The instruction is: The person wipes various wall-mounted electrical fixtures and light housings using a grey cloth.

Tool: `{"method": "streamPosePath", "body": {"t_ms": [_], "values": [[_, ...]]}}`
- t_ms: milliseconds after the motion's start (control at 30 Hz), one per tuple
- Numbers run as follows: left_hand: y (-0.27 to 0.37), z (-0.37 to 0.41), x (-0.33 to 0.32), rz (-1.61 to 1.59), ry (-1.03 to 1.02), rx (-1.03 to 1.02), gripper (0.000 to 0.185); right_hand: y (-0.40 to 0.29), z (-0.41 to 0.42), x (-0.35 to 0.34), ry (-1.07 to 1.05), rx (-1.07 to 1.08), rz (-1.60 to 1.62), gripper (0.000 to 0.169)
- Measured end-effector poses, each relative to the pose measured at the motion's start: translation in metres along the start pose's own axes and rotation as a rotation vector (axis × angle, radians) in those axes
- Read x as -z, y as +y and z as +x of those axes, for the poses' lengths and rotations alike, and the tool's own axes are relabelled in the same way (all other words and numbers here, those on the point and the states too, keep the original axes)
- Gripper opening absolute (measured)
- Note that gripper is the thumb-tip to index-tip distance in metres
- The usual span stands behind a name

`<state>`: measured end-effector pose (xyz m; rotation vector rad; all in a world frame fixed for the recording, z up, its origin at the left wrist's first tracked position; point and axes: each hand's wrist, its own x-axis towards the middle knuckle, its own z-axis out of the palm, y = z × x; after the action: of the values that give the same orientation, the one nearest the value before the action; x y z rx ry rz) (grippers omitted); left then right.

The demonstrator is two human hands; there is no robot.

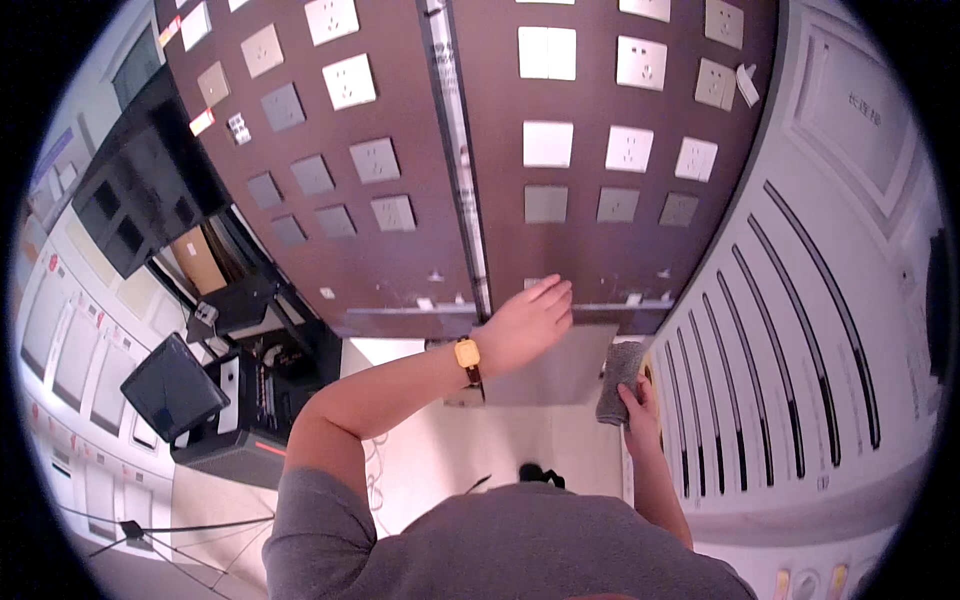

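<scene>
My left hand (527, 326), with a gold-faced wristwatch (466, 352) on the wrist, reaches across to the lower part of a dark brown display panel (495, 247). Its fingers are extended beside a small white piece (532, 283) on the panel; the palm is hidden, and I cannot tell whether the fingertips touch the surface. Lower and to the right, my right hand (640, 411) grips a folded grey cloth (621, 381). Above both hands, rows of wall sockets and switch plates, such as a white socket (629, 148) and a grey plate (545, 204), are mounted on the panel.
A vertical strip (459, 142) divides the panel, and a thin ledge (622, 306) crosses its bottom. At right stands a white board (814, 300) with long dark bars. A tablet-like screen (175, 388) and a black cabinet (244, 450) are at left, near thin black stand legs (202, 527).
</scene>
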<state>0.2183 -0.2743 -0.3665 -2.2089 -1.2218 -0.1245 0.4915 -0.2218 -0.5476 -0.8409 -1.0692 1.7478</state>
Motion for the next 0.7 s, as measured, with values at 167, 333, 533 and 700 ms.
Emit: {"method": "streamPosePath", "body": {"t_ms": [167,333,533,700], "values": [[-0.099,0.009,-0.023,0.172,-0.009,0.160,0.041,-0.013,0.100,-0.009,0.067,0.059,-0.151,0.039],[-0.198,-0.007,0.004,0.287,-0.005,0.337,0.050,-0.082,0.145,-0.075,-0.199,0.244,-0.445,0.041],[-0.286,-0.004,0.026,0.568,0.118,0.415,0.055,-0.112,0.177,-0.123,-0.372,0.782,-0.719,0.040],[-0.334,0.012,0.029,0.675,0.311,0.519,0.054,-0.115,0.180,-0.141,-0.422,0.741,-0.634,0.039]]}}
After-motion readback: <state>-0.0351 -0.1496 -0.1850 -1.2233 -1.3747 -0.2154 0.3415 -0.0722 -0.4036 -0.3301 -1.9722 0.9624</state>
